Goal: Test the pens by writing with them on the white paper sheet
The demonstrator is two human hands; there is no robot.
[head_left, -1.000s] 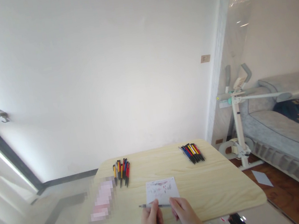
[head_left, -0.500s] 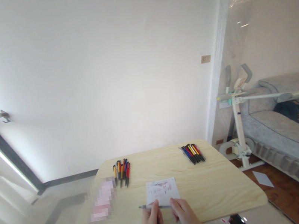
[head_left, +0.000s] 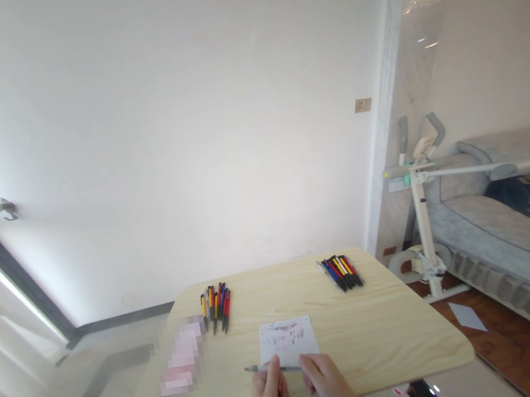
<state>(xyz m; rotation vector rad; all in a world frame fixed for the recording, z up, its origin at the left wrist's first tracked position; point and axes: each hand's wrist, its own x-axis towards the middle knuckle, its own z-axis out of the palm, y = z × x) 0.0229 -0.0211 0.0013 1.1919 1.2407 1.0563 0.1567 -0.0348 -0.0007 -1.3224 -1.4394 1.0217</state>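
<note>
Sideways, the pen (head_left: pixel 290 367) bridges left hand (head_left: pixel 268 389) and right hand (head_left: pixel 326 376), closed fingers pinching it, one end jutting left, along the near edge of the paper (head_left: pixel 287 340)

Held nearly crosswise between left hand (head_left: pixel 266 391) and right hand (head_left: pixel 326 380): slim grey pen (head_left: pixel 253 368), narrow dark end pointing left. Seen across near part of white paper (head_left: pixel 290 355), lying flat, marked with dark and reddish strokes.

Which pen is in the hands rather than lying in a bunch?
The greyish pen, held crosswise between the left hand and right hand by the white paper; the others lie in a left bunch and a right bunch farther back.
</note>
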